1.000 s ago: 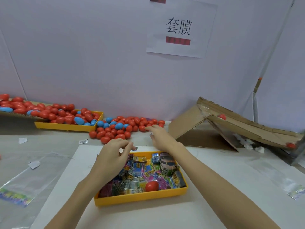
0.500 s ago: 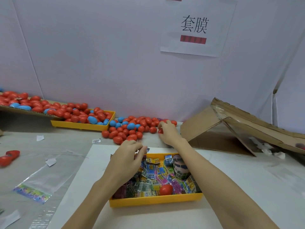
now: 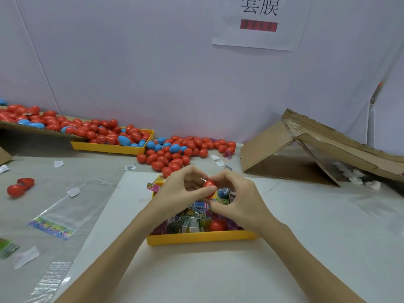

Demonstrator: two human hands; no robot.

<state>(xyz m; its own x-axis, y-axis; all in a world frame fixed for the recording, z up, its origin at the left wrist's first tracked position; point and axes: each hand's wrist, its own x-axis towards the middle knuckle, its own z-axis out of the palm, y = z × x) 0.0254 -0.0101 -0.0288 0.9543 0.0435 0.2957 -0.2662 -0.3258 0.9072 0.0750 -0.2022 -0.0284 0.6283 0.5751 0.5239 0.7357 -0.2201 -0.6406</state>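
Observation:
A red plastic egg [image 3: 209, 186] is held between both hands above the near yellow tray [image 3: 201, 237]. My left hand [image 3: 179, 189] pinches it from the left with thumb and fingers. My right hand [image 3: 238, 200] grips it from the right, fingers curled over its top. The tray is full of small colourful printed packets [image 3: 190, 219], and another red egg [image 3: 217, 225] lies among them near its front wall. Part of the held egg is hidden by my fingers.
A heap of red and blue eggs [image 3: 177, 153] lies loose by the back wall, beside a second yellow tray [image 3: 109, 147] full of eggs. A cardboard ramp [image 3: 306, 149] stands at the right. Clear plastic bags [image 3: 63, 215] and two red eggs [image 3: 19, 186] lie at the left.
My right hand came back from the loose egg heap with a red egg. Both hands met over the near tray and now hold that egg together.

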